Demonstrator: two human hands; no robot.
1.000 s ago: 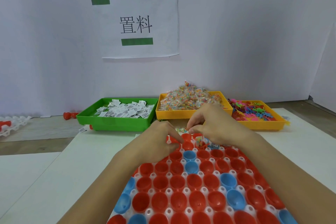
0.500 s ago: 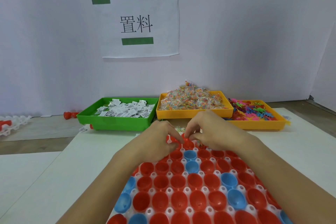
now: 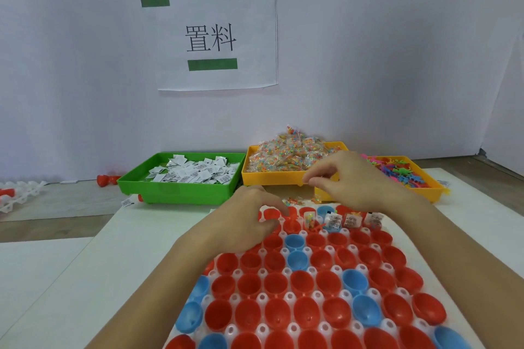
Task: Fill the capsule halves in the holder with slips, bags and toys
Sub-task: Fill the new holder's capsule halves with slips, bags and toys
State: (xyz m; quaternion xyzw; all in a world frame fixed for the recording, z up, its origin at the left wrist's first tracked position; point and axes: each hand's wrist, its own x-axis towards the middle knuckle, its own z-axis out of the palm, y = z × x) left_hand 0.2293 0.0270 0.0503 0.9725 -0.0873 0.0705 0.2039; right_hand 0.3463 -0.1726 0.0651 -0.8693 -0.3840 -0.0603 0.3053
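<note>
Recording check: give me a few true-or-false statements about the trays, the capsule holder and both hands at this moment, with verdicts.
1. The green tray holds white paper slips. True.
2. Every capsule half in the holder is red. False: most are red, several are blue.
3. Only some halves in the holder's far row hold contents; the nearer rows look empty. True.
4. The right hand is lying flat on the table. False: it is raised in front of the yellow tray, fingers curled.
5. The left hand is reaching into the green tray. False: it is at the holder's far edge.
</note>
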